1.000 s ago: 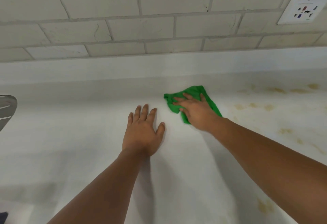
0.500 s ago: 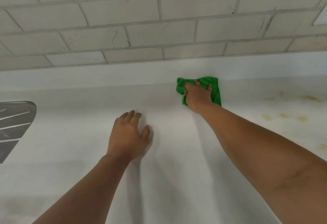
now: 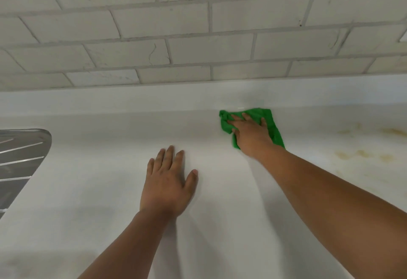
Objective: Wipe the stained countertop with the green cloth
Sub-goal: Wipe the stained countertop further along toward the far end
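Now the green cloth [image 3: 271, 124] lies at the back of the countertop [image 3: 105, 201], flat under your right hand [image 3: 251, 134], whose fingers are straight and press down. Your left hand [image 3: 167, 185] rests flat nearby, holding nothing. The yellow stains [image 3: 363, 154] sit off to the right; wipe only here and you could miss them. I see no words anywhere.

Two bare forearms reach forward from the bottom edge. The left hand [image 3: 167, 186] lies palm down, fingers straight and close together, thumb spread out to the right, flat on the countertop [image 3: 88, 190]. The right arm stretches further, from the lower right corner toward the far side, wrist nearly straight. The right hand [image 3: 251, 133] is palm down, fingers extended and slightly fanned, pressing on the green cloth [image 3: 275, 131].
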Available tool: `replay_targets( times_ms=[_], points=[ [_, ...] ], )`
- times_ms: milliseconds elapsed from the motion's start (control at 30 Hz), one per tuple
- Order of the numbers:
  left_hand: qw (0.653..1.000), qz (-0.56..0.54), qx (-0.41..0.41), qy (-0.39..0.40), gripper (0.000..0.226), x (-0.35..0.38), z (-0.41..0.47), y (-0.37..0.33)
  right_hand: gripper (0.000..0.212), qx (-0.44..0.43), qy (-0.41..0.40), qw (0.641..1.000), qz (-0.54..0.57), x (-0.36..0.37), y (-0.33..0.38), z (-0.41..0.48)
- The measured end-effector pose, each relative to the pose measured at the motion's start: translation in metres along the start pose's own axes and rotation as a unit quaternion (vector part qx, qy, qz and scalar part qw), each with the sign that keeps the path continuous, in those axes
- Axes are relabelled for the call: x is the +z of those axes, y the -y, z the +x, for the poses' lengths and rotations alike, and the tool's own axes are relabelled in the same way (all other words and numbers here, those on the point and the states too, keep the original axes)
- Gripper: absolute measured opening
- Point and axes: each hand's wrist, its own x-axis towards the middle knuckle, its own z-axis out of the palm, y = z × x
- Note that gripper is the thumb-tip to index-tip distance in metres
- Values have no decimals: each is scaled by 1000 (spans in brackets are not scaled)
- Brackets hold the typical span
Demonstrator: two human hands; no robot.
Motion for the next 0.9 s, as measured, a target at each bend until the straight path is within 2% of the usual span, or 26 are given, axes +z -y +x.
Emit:
replay_targets(
  times_ms=[67,167,367,467,533,700,900],
  points=[
    [1000,5,-2,-2,75,0,2,0,55,27,-6,999,15,4,18,14],
    [1000,8,0,0,73,-1,4,-3,59,17,-7,1000,11,7,41,20],
    [1000,-3,-3,1,68,-3,3,-2,49,-132,3,989,66,12,28,-20],
    [1000,-8,0,-3,66,-3,1,-1,48,-180,18,983,36,9,-4,-35],
    [1000,-8,2,-3,67,-3,1,-1,48,-149,15,989,-2,1,-29,-34],
    [1000,-1,-8,-1,70,2,4,-1,54,22,-22,998,-49,-2,-44,-21],
    [1000,15,-4,7,72,3,6,1,46,61,-8,998,13,-7,1,-12]
  ],
)
